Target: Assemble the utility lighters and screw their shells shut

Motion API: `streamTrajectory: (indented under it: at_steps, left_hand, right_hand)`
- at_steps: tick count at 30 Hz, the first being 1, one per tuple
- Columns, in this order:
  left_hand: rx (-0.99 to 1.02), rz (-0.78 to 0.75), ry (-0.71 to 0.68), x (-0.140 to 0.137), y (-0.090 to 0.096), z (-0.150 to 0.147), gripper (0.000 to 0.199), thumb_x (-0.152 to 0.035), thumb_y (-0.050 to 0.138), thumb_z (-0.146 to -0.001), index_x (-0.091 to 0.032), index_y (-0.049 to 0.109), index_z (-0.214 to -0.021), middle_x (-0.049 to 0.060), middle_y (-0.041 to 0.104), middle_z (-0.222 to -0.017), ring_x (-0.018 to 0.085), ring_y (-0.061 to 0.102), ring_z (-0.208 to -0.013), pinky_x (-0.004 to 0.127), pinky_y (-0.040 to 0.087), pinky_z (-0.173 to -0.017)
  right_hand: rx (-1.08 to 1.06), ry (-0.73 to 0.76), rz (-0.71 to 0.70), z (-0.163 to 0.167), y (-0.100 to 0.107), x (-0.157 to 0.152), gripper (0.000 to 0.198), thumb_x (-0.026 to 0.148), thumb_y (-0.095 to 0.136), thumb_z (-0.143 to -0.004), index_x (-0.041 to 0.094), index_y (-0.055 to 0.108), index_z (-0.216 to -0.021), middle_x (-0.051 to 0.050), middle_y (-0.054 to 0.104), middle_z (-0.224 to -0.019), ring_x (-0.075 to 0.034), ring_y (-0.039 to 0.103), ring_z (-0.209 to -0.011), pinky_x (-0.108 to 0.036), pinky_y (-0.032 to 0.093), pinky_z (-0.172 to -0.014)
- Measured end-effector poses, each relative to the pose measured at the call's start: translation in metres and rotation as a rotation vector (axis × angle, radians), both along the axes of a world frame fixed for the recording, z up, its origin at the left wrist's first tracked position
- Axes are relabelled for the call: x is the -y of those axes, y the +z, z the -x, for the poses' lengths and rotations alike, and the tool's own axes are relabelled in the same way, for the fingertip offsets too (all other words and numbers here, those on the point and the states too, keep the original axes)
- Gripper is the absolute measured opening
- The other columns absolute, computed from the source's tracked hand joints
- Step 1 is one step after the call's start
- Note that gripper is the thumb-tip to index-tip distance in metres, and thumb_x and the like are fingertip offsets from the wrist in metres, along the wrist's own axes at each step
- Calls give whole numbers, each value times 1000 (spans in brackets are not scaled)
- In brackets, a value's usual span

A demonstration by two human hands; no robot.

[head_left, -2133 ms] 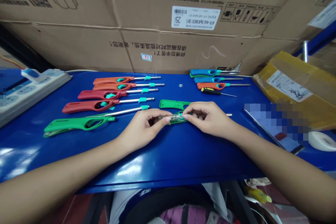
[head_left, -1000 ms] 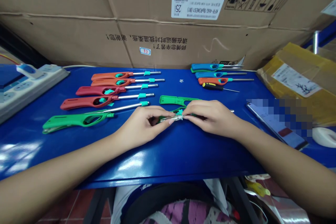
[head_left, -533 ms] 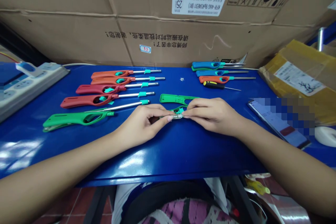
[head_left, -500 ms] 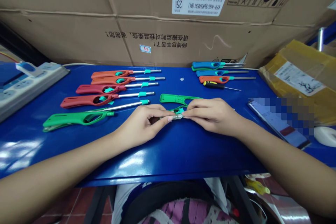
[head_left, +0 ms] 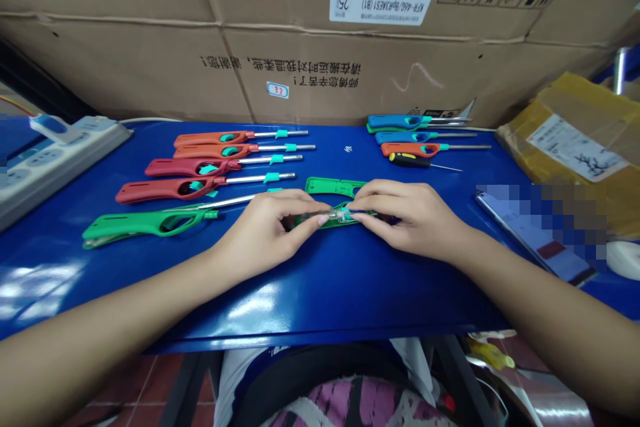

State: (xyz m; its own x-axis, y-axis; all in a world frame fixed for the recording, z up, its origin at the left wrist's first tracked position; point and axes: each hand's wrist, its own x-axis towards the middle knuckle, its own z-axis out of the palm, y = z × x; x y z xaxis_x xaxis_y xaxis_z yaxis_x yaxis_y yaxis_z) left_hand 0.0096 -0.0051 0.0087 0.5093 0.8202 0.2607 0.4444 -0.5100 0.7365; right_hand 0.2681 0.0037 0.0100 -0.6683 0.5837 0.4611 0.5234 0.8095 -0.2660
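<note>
My left hand (head_left: pixel 273 228) has thumb and fingers pinched on a small clear lighter fuel tank (head_left: pixel 334 213). From the right, my right hand (head_left: pixel 407 217) brings its closed fingertips to a small teal part (head_left: pixel 345 215) at the tank's end; they hide most of it. Under both hands lies an open green lighter shell half (head_left: pixel 334 225), partly covered. Just behind them is another green shell half (head_left: pixel 330 185), its right end hidden by my right hand. To the left, a green lighter (head_left: pixel 145 225) lies with its metal tube behind my left hand.
Red and orange lighters (head_left: pixel 180 189) lie in a row at left. Blue and orange lighters (head_left: pixel 407 149) and a black-yellow screwdriver (head_left: pixel 410 160) lie at back right. A power strip (head_left: pixel 65 150), phone (head_left: pixel 533 233) and yellow-taped parcel (head_left: pixel 565 140) flank the blue table (head_left: pixel 320 300). A cardboard box (head_left: pixel 165 67) stands behind.
The clear tank and my fingers have moved slightly over the green shell half. My right fingers have shifted a little. The view has tilted slightly, and my left hand covers more of the green lighter's tube.
</note>
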Motion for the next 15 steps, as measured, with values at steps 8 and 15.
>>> streamTrajectory:
  at_steps: [8, 15]
  left_hand:
    - [-200, -102, -7, -7, 3, 8, 20, -24, 68, -91, -22, 79, -108, 4, 78, -102, 21, 70, -93, 34, 55, -83]
    - [-257, -70, 37, -4, 2, 7, 15, -25, 71, -88, -24, 80, -99, 1, 78, -98, 19, 71, -86, 30, 53, -72]
  right_hand:
    - [161, -62, 61, -2, 0, -5, 29, 33, 57, -99, 21, 69, -122, -8, 68, -122, -23, 65, -110, -36, 55, -90]
    - [197, 67, 105, -2, -3, -7, 31, 31, 54, -100, 18, 70, -123, -11, 67, -123, -25, 61, -111, -42, 52, -98]
